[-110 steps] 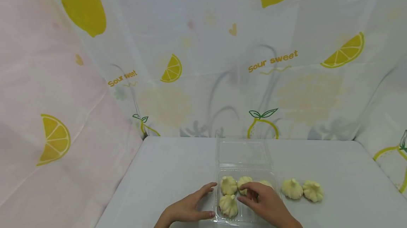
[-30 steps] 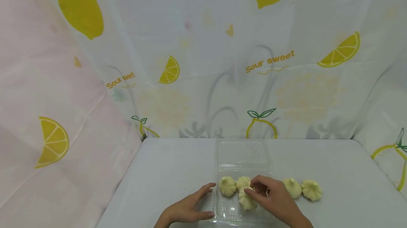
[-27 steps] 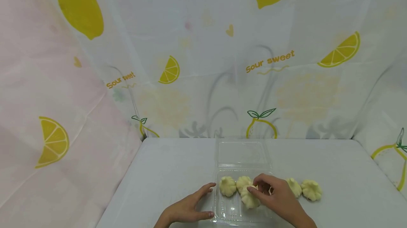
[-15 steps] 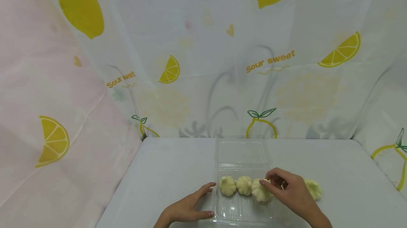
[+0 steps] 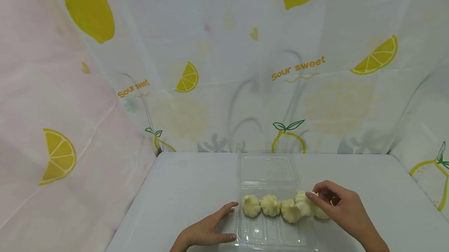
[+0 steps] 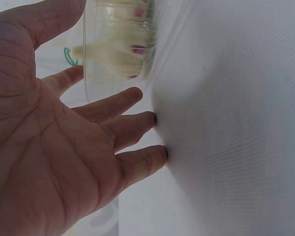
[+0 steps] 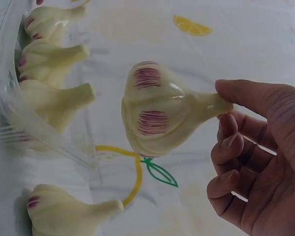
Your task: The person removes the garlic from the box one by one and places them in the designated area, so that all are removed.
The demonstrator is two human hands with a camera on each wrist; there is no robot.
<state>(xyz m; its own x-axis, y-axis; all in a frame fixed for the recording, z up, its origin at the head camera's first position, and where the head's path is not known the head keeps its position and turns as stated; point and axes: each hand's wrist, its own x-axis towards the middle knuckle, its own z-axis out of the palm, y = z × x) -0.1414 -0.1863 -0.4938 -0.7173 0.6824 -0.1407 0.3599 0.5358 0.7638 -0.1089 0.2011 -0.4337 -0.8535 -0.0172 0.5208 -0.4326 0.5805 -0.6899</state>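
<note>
My right hand (image 5: 345,209) pinches a garlic bulb (image 5: 304,204) by its stem between thumb and fingertips. In the right wrist view this bulb (image 7: 152,110) hangs in the air, purple streaks showing on its pale body. Below it in the head view is the right edge of a clear plastic clamshell box (image 5: 273,236). Three more bulbs, left (image 5: 251,206), middle (image 5: 271,205) and right (image 5: 289,211), stand in a row along the box's back half. My left hand (image 5: 210,226) spreads its fingers at the box's left side, some fingertips on the tabletop in the left wrist view.
Another garlic bulb (image 7: 64,211) stands on the table right of the box, mostly covered by my right hand in the head view. The box's clear lid (image 5: 268,168) lies folded back toward a lemon-print cloth (image 5: 224,68). White cloth covers the table (image 5: 196,178).
The bulb from the box's front left was picked up by my right hand and carried rightward, across the box to its right edge. My left hand has stayed put.
</note>
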